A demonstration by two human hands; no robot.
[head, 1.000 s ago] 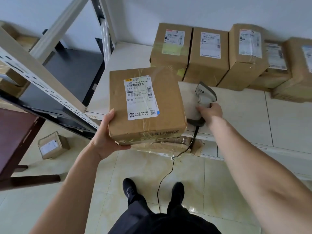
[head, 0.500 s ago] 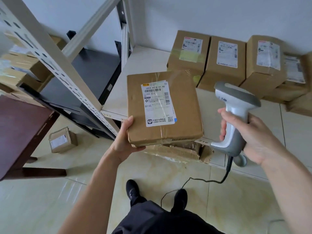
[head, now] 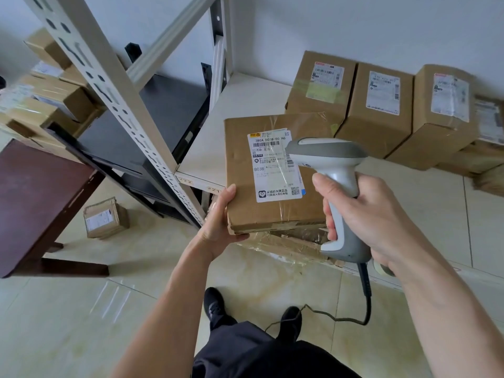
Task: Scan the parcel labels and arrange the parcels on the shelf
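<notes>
Left hand (head: 218, 227) grips parcel (head: 272, 170) at near-left corner, thumb on top, label (head: 274, 165) facing up. Parcel held over front edge of shelf (head: 240, 105). Right hand (head: 365, 216) wrapped round handle of scanner (head: 335, 186), scanner head over label's right edge. Row of boxes (head: 379, 110) behind parcel, along wall. Small box (head: 105, 218) on floor, left of parcel.
</notes>
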